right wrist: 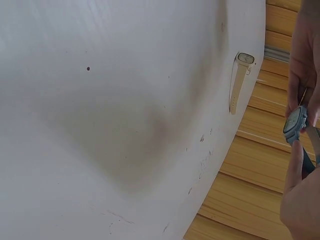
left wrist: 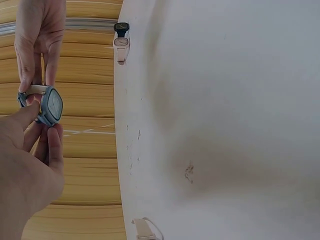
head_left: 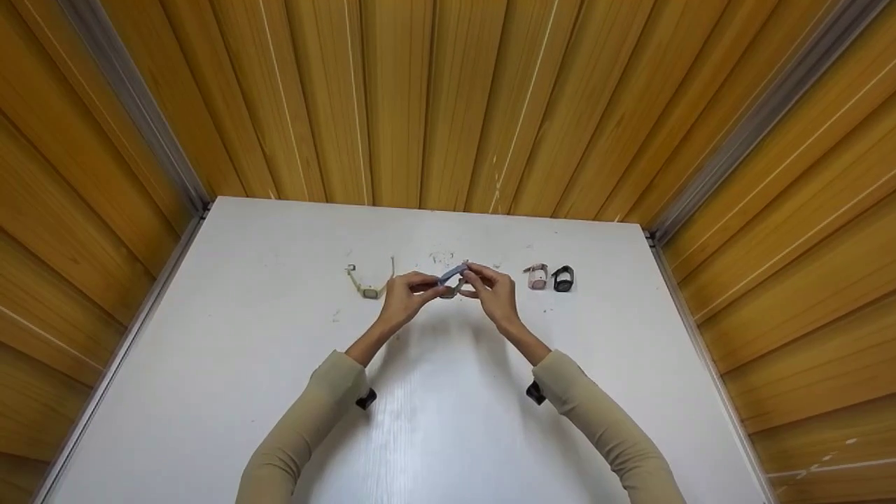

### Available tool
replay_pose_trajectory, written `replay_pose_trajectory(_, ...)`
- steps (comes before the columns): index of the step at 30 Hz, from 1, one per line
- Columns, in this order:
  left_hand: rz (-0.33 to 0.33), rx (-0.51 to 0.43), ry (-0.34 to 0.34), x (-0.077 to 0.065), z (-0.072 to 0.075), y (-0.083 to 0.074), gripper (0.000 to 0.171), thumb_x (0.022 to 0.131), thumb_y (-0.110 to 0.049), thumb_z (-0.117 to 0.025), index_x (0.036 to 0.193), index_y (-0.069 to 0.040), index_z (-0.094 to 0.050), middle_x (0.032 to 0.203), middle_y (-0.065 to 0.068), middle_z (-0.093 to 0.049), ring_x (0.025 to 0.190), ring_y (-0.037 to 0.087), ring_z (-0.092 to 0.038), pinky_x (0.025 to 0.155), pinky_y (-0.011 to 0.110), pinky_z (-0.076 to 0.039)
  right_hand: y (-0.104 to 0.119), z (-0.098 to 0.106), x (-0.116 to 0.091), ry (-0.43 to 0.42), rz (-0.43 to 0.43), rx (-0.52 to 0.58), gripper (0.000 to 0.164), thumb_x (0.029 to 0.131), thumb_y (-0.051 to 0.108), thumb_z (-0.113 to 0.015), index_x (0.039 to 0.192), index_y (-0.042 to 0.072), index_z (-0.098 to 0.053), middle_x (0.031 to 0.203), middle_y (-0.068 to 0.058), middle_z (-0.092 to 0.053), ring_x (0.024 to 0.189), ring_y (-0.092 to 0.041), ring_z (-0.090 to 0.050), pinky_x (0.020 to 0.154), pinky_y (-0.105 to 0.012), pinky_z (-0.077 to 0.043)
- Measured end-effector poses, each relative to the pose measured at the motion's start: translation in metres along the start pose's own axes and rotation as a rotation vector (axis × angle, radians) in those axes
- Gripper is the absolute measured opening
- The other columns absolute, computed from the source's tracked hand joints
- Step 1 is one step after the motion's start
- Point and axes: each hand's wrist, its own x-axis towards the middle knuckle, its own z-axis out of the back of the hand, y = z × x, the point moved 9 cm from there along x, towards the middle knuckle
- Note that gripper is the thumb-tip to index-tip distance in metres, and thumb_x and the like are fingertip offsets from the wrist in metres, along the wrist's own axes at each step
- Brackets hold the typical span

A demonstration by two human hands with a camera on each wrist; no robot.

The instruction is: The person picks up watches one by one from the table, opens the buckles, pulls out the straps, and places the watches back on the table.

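A blue wristwatch [head_left: 453, 274] with a squarish dial is held above the white table between both hands. My left hand [head_left: 406, 299] grips it from the left, thumb and fingers at the case and the strap beside it. On the other side my right hand [head_left: 495, 292] pinches the strap. In the left wrist view the blue watch [left wrist: 53, 105] has its strap bent into a loop, with a pale inner side showing. The right wrist view shows the watch [right wrist: 295, 123] dial outward; fingers cover the strap ends, so I cannot tell whether it is buckled.
On the white table [head_left: 448, 420], a yellowish watch [head_left: 369, 293] lies left of the hands, its strap spread. To the right, a pink watch [head_left: 537, 280] and a black watch [head_left: 563, 280] stand side by side with looped straps. Wood-patterned walls [head_left: 392, 105] border the table.
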Motion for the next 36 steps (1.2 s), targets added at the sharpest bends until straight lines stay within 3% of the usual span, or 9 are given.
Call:
replay_pose_trajectory(8, 0.004, -0.004, 0.004, 0.002, 0.001, -0.002, 0.025, 0.084, -0.004, -0.082, 0.108, 0.004, -0.077, 0.106, 0.021, -0.076, 0.100, 0.035, -0.075, 0.091, 0.041, -0.062, -0.001, -0.003, -0.002, 0.062, 0.016, -0.036, 0.027, 0.095, -0.008, -0.064, 0.120, -0.017, -0.066, 0.119, -0.033, -0.069, 0.105, -0.039, -0.072, 0.084, -0.043, -0.062)
replay_pose_trajectory(12, -0.036, 0.004, 0.031, 0.004, -0.002, -0.007, 0.022, 0.085, -0.001, -0.080, 0.106, 0.006, -0.076, 0.103, 0.022, -0.075, 0.098, 0.036, -0.075, 0.089, 0.045, -0.062, -0.016, -0.007, 0.001, 0.108, 0.012, -0.065, 0.029, 0.095, -0.007, -0.065, 0.122, -0.015, -0.066, 0.123, -0.032, -0.068, 0.110, -0.042, -0.070, 0.087, -0.048, -0.060)
replay_pose_trajectory(16, -0.076, 0.058, 0.041, 0.006, -0.003, -0.010, 0.019, 0.088, 0.000, -0.076, 0.106, 0.007, -0.075, 0.102, 0.022, -0.074, 0.098, 0.036, -0.074, 0.090, 0.041, -0.062, -0.027, -0.009, 0.006, 0.133, 0.031, -0.101, 0.029, 0.096, -0.004, -0.065, 0.123, -0.014, -0.066, 0.121, -0.031, -0.069, 0.107, -0.044, -0.070, 0.085, -0.048, -0.061)
replay_pose_trajectory(23, -0.116, 0.124, 0.028, 0.007, -0.003, -0.014, 0.016, 0.091, 0.000, -0.073, 0.106, 0.006, -0.074, 0.102, 0.020, -0.073, 0.098, 0.034, -0.073, 0.091, 0.040, -0.061, -0.016, -0.005, 0.017, 0.176, 0.186, -0.256, 0.022, 0.096, 0.006, -0.069, 0.116, -0.004, -0.074, 0.110, -0.020, -0.074, 0.097, -0.036, -0.073, 0.075, -0.039, -0.065)
replay_pose_trajectory(27, -0.144, 0.156, 0.042, 0.005, -0.005, -0.016, 0.014, 0.091, 0.001, -0.072, 0.105, 0.006, -0.073, 0.102, 0.020, -0.072, 0.097, 0.034, -0.073, 0.089, 0.040, -0.061, -0.007, -0.011, 0.019, 0.263, 0.280, -0.407, 0.019, 0.095, 0.008, -0.071, 0.111, -0.003, -0.076, 0.102, -0.016, -0.077, 0.088, -0.031, -0.075, 0.072, -0.035, -0.064)
replay_pose_trajectory(32, -0.178, 0.207, 0.071, 0.001, -0.010, -0.015, 0.013, 0.089, 0.005, -0.073, 0.102, 0.006, -0.072, 0.099, 0.018, -0.071, 0.093, 0.032, -0.073, 0.086, 0.043, -0.061, 0.003, -0.020, 0.018, 0.390, 0.401, -0.598, 0.015, 0.092, 0.002, -0.071, 0.104, -0.004, -0.078, 0.096, -0.016, -0.078, 0.084, -0.031, -0.076, 0.071, -0.042, -0.065)
replay_pose_trajectory(36, -0.184, 0.239, 0.096, 0.000, -0.013, -0.014, 0.013, 0.089, 0.004, -0.074, 0.101, 0.005, -0.072, 0.098, 0.017, -0.070, 0.091, 0.030, -0.072, 0.084, 0.045, -0.061, 0.011, -0.026, 0.015, 0.462, 0.483, -0.718, 0.013, 0.090, 0.001, -0.072, 0.100, -0.003, -0.079, 0.091, -0.015, -0.078, 0.078, -0.027, -0.075, 0.069, -0.039, -0.064)
